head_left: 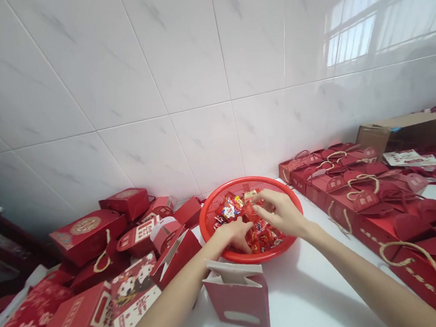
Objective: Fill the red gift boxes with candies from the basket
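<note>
A round red plastic basket (296,197) holds wrapped candies (230,211), mostly red, with some white, blue and yellow wrappers. My left hand (239,234) reaches over its near left side, fingers down among the candies, thumb apart from them; the fingertips are partly hidden. From the right, my right hand (279,209) is over the candies with fingers bent and a gap between thumb and forefinger, close to a red wrapper. Just in front of the basket stands an upright red paper gift box (239,299), its top open, near my left forearm.
Red gift boxes (88,231) and a panda-print box (135,285) are heaped at the left. Rows of closed red boxes with rope handles (344,208) line the right. Behind them sits a cardboard box (402,129). A tiled wall (196,84) backs the white table (309,288).
</note>
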`<state>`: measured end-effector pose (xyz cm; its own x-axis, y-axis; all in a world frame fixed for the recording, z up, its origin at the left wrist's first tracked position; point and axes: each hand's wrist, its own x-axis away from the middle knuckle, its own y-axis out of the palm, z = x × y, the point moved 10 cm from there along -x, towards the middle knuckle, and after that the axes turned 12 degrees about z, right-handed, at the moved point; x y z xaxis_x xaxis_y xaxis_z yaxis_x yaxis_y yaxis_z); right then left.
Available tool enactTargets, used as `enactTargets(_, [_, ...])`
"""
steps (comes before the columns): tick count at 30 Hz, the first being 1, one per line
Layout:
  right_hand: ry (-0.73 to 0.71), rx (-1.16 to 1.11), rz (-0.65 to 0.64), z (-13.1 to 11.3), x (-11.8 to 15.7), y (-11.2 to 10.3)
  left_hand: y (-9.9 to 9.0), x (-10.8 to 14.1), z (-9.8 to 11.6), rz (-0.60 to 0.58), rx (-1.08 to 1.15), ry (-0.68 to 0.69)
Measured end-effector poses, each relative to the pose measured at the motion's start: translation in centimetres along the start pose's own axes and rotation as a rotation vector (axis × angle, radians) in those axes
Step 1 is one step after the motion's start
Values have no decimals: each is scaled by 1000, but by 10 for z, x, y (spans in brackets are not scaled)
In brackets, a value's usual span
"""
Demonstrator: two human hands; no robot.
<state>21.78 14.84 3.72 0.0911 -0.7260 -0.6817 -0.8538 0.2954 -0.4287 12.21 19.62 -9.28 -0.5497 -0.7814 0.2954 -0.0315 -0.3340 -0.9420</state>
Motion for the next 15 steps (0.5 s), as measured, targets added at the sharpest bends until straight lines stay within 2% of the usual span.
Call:
enactTargets(3, [113, 99, -178, 37, -20, 25, -2, 1, 4, 9, -66, 50])
enactTargets(6, [133, 107, -402, 58, -15, 49, -5, 1, 5, 34, -45, 97])
enactTargets(8, [156, 91, -501, 67, -6, 58, -10, 2, 3, 59, 43, 96])
enactTargets(11, [211, 30, -571, 77, 5, 63, -22, 5, -2, 127, 265, 75])
enactTargets(15, [214, -74, -551, 78, 6, 62, -49, 8, -2, 322, 574, 152])
